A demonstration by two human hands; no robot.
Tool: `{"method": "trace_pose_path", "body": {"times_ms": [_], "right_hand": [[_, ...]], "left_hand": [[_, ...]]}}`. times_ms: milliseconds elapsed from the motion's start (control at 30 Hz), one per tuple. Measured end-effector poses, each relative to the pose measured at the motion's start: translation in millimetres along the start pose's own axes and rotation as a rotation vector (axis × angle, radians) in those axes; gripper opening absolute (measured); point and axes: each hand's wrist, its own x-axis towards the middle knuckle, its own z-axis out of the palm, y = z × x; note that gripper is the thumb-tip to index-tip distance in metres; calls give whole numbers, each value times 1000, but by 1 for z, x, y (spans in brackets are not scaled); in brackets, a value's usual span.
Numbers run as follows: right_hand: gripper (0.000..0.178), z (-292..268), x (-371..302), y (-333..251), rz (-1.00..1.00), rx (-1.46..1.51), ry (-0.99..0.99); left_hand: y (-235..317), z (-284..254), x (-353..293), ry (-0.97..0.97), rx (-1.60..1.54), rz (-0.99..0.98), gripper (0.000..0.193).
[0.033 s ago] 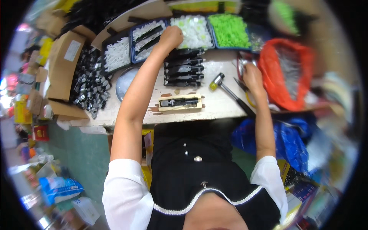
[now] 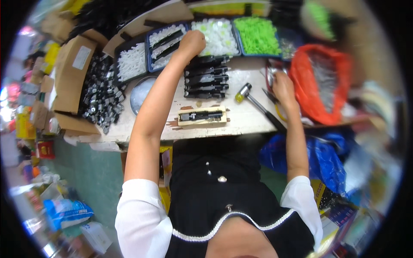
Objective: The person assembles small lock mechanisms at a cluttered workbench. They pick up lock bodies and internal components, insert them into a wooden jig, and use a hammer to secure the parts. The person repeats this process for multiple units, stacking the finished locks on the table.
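Observation:
My left hand [image 2: 192,43] is curled closed at the border between the tray of white and yellow-green parts [image 2: 215,36] and the tray of small white parts [image 2: 157,38], which has black strips lying across it. Whatever its fingers hold is hidden. Over a small red-edged dish [image 2: 269,73], my right hand [image 2: 283,88] has its fingers bent down and together; their tips are hard to see. Between the hands lies a row of several black slim assemblies [image 2: 206,80]. Nearer me, a cream block [image 2: 181,122] cradles a black-and-silver assembly [image 2: 201,115].
A hammer [image 2: 260,105] with a yellow-tipped head and a pointed tool [image 2: 270,95] lie by my right hand. Beyond stand a green-parts tray [image 2: 258,36] and a red bag [image 2: 297,71]. Leftward are a round metal dish [image 2: 140,95], black-and-silver parts [image 2: 101,94] and a cardboard box [image 2: 71,73].

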Motion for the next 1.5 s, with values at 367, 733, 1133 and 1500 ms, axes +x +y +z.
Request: {"method": "trace_pose_path", "body": {"times_ms": [367, 733, 1133, 1500], "right_hand": [[9, -9, -6, 0, -1, 266, 136], [7, -33, -9, -32, 214, 807, 100], [8, -46, -37, -178, -47, 1390, -390], [10, -41, -42, -194, 40, 1495, -604]], "left_hand": [[-11, 5, -4, 164, -225, 60, 16], [23, -44, -72, 52, -1346, -143, 7], [59, -18, -203, 41, -1927, -27, 8], [57, -18, -216, 145, -1747, 33, 10]]}}
